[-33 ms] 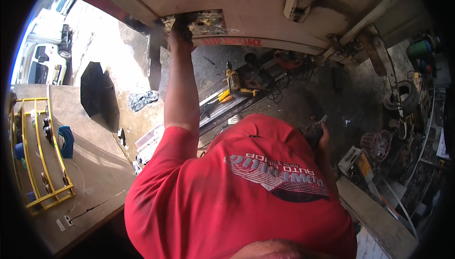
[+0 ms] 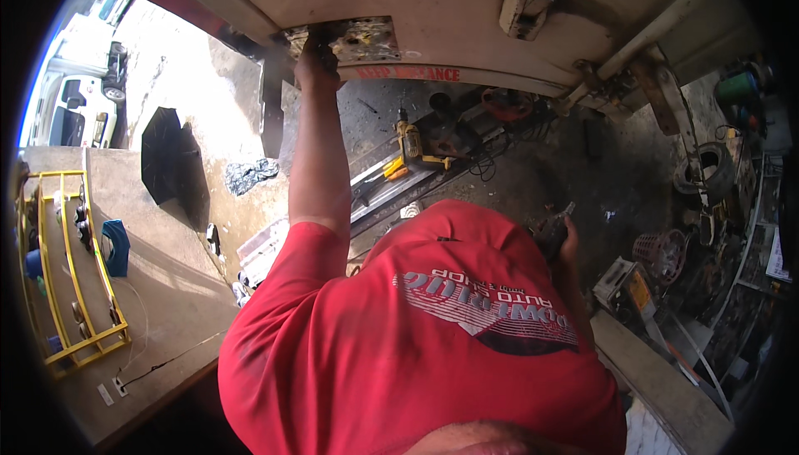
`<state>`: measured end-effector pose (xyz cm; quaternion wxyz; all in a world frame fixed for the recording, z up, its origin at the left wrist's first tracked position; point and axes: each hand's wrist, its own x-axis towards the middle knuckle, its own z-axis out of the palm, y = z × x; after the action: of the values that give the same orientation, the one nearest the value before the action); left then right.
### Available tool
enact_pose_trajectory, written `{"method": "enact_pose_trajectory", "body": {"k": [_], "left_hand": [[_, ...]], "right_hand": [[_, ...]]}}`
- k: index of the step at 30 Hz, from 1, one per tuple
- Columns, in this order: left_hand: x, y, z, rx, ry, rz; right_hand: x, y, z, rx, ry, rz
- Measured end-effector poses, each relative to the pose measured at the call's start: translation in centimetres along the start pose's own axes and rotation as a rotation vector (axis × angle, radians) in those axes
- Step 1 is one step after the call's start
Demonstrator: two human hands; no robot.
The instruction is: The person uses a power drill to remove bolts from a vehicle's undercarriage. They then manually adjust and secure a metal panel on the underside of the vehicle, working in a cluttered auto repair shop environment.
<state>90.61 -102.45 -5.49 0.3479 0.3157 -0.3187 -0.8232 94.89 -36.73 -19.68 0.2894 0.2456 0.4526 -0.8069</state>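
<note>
My left hand (image 2: 316, 64) is raised at a scraped, patchy rectangle (image 2: 370, 39) on the lower part of a large pale panel (image 2: 433, 5). Its fingers lie in dark shadow against that patch, so their grip is not clear. Low on my right side, my right hand (image 2: 570, 243) is wrapped round a dark handheld tool (image 2: 549, 234) with a shiny metal tip. The shoulder of my red shirt partly hides that hand and tool; the tool's exact kind does not show.
A yellow power drill (image 2: 408, 140) rests on a long metal beam beyond me. A yellow metal rack (image 2: 75, 263) lies on the board at left, near a black umbrella-like shape (image 2: 173, 159). At right are a tire (image 2: 707, 174), a reddish basket (image 2: 660, 253) and cluttered shelving (image 2: 753, 255).
</note>
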Motion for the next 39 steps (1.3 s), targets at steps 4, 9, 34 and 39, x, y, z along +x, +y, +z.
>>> {"method": "enact_pose_trajectory", "body": {"k": [4, 9, 34, 39], "left_hand": [[-1.0, 0.1, 0.4, 0.055, 0.098, -0.004], [-1.0, -0.2, 0.4, -0.006, 0.068, 0.030], [-3.5, 0.7, -3.8, 0.077, 0.010, -0.024], [-7.8, -2.5, -9.8, 0.352, -0.020, -0.247]], "right_hand": [[0.3, -0.2, -0.1, -0.018, -0.005, -0.003], [0.5, -0.1, -0.2, -0.036, -0.007, -0.009], [2.6, 0.2, 3.9, -0.111, -0.087, 0.058], [1.6, 0.5, 5.0, -0.069, -0.072, 0.011]]}}
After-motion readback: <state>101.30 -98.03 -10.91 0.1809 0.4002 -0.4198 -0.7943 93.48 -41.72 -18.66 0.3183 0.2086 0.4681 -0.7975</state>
